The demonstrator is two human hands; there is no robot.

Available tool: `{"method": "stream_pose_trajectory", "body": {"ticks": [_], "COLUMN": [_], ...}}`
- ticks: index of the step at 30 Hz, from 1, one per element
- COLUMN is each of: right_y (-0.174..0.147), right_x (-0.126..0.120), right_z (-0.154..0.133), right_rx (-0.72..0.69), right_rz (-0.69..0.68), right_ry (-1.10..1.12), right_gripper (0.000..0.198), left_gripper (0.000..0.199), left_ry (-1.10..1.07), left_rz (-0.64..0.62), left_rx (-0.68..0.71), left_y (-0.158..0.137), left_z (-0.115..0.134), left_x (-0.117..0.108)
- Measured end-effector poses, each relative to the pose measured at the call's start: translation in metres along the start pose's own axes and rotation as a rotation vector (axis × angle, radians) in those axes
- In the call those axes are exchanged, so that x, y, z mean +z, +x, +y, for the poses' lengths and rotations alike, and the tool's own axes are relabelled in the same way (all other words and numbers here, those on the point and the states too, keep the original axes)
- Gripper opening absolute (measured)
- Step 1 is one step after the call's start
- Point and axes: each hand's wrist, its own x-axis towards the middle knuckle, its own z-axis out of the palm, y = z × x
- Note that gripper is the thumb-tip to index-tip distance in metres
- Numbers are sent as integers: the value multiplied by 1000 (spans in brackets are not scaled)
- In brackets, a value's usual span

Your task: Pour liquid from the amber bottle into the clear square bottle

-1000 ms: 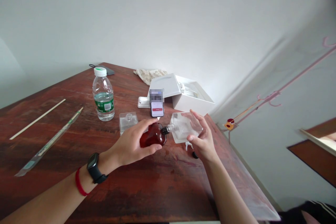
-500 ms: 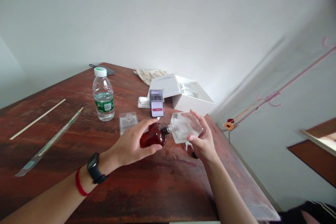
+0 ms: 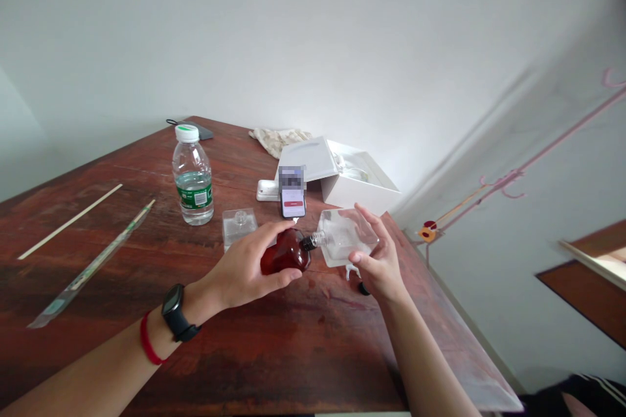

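Left hand clasps red bottle between thumb and fingers (right hand likewise, clear bottle).

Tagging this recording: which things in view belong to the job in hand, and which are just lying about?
In use:
red bottle, in left hand
clear square bottle, in right hand

Apparently just lying about:
water bottle
phone
white box
cloth
wrapped stick
bare stick
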Motion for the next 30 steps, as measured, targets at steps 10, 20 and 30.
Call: {"method": "stream_pose_trajectory", "body": {"ticks": [10, 20, 30], "right_y": [0, -1, -2], "right_x": [0, 1, 3], "right_z": [-1, -5, -7], "right_rx": [-16, -29, -29], "right_rz": [-16, -18, -14], "right_ry": [-17, -46, -40], "right_gripper": [85, 84, 84], "left_gripper": [70, 72, 73], "left_ry": [-18, -19, -11], "left_rz": [-30, -48, -55], "left_rx": [-23, -32, -52], "left_y": [2, 1, 1], "left_z": [0, -2, 2], "left_x": [-1, -1, -3]}}
